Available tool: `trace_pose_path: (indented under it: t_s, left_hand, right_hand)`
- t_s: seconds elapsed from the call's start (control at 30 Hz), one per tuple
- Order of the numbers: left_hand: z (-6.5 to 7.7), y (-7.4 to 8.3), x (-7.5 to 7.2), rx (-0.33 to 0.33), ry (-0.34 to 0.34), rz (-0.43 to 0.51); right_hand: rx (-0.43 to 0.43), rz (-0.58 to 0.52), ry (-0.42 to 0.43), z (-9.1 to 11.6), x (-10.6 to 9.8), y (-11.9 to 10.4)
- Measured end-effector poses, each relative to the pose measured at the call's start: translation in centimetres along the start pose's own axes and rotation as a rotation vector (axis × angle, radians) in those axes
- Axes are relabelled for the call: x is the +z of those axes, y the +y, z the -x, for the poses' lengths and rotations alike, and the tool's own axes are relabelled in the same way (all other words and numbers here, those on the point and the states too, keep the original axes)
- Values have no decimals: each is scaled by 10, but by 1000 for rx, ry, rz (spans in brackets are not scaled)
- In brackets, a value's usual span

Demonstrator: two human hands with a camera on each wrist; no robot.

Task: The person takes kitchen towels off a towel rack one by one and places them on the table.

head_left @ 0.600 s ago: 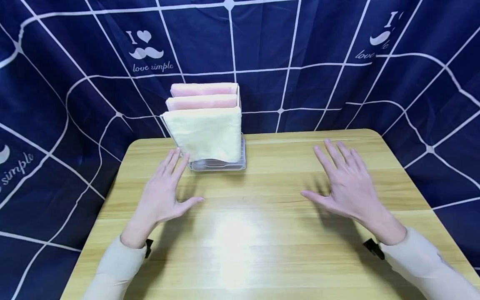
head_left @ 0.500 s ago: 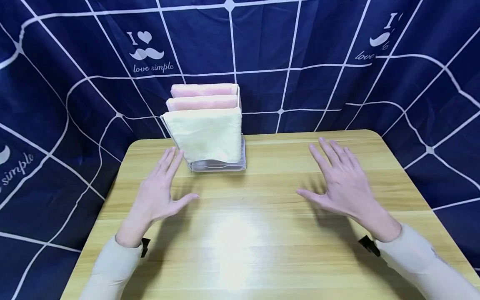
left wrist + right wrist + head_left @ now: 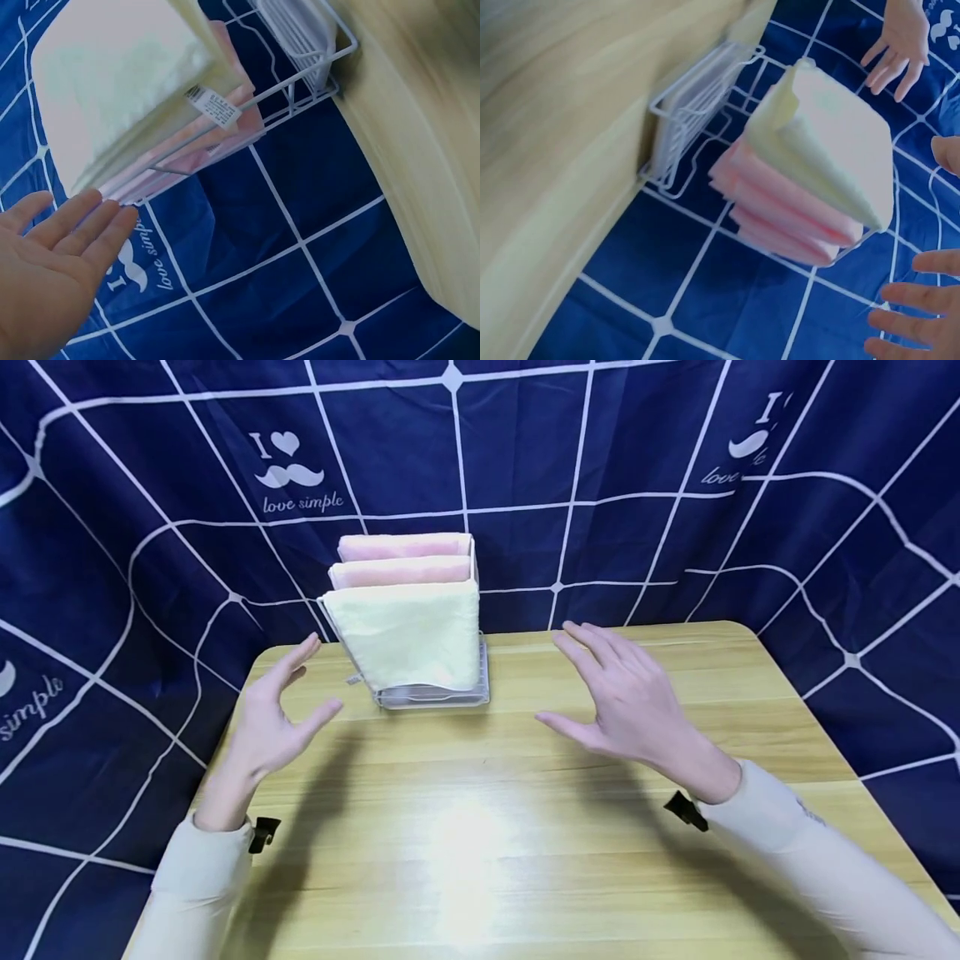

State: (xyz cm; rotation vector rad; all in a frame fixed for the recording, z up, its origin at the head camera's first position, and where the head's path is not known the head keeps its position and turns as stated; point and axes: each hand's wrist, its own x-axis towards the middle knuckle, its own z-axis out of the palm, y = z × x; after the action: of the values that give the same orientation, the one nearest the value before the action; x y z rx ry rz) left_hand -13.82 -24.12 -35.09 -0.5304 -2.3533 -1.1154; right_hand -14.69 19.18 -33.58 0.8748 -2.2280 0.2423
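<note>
3 towels (image 3: pixel 408 635) sit on the rack (image 3: pixel 431 701), their support hard to see; left hand (image 3: pixel 268 714) left of it, right hand (image 3: pixel 632 706) right of it, both wide, empty. Gentle, level contact seems best against tipping.

Gap between rack (image 3: pixel 472 697) and right fingers (image 3: pixel 577 657)

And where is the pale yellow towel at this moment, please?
In the head view, the pale yellow towel is left of centre on the white rack, in front of two pink towels.
</note>
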Motion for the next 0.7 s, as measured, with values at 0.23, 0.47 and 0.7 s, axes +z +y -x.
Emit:
trace_pose_path:
  t_s: [0.23, 0.47, 0.7]
  left_hand:
    - [-17, -10, 3, -23, 135, 218]
    - [-31, -22, 5, -71, 170, 391]
    - [-45, -33, 6, -143, 217, 515]
  right_hand:
    - [-99, -120, 28, -32, 9, -5]
    - [-110, -240, 8, -67, 19, -7]
    - [-133, -325, 44, -101, 35, -7]
